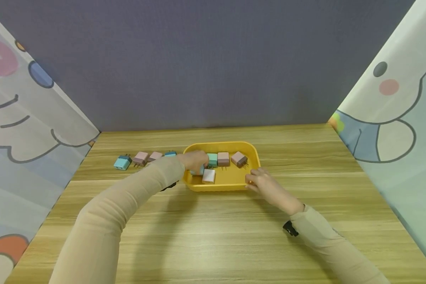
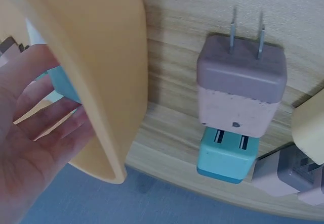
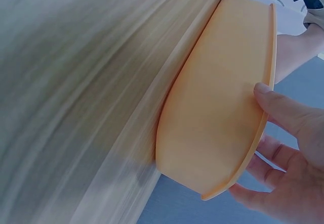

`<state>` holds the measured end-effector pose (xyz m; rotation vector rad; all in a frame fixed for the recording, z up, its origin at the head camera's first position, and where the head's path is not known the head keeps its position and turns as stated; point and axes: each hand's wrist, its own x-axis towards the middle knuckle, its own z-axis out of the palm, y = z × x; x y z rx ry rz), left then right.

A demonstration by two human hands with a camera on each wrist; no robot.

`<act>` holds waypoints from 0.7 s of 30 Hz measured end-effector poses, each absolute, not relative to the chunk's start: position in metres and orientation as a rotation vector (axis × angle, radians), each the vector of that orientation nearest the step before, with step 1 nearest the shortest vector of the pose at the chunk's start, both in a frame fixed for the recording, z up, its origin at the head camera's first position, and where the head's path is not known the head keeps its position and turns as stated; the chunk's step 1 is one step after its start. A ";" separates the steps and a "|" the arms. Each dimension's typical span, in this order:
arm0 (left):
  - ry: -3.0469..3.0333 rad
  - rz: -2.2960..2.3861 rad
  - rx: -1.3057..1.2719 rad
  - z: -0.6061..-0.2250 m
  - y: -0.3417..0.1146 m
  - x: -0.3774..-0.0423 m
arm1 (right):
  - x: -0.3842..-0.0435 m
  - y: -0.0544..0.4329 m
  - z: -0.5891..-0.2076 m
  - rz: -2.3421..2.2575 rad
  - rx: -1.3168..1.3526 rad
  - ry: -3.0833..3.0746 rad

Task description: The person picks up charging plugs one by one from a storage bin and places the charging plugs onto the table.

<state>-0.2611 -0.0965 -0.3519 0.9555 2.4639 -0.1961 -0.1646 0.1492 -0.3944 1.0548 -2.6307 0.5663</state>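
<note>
A yellow plastic bin (image 1: 221, 187) stands on the table with several plug-in USB chargers in it. My left hand (image 1: 195, 159) reaches over its left end and holds a light blue charger (image 1: 197, 171) low inside; in the left wrist view the fingers curl around this blue charger (image 2: 63, 85), partly behind the bin wall. Beside it lie a white charger (image 1: 208, 176), a green charger (image 1: 212, 159) and two pink chargers, one upright (image 1: 223, 159) and one tilted (image 1: 239, 159). My right hand (image 1: 266, 185) pinches the bin's near right rim, thumb outside (image 3: 276, 102), fingers over the edge.
Left of the bin, a blue charger (image 1: 122, 162), two pink chargers (image 1: 141, 158) and another blue charger (image 1: 170, 154) lie on the wooden table (image 1: 234, 236), some partly behind the left sleeve. A grey panel (image 1: 213, 79) rises at the back, with cartoon-printed cloth on both sides.
</note>
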 end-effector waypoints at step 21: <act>2.443 -0.209 0.832 -0.336 -0.093 -0.255 | -0.165 0.149 -0.395 0.557 1.037 -2.669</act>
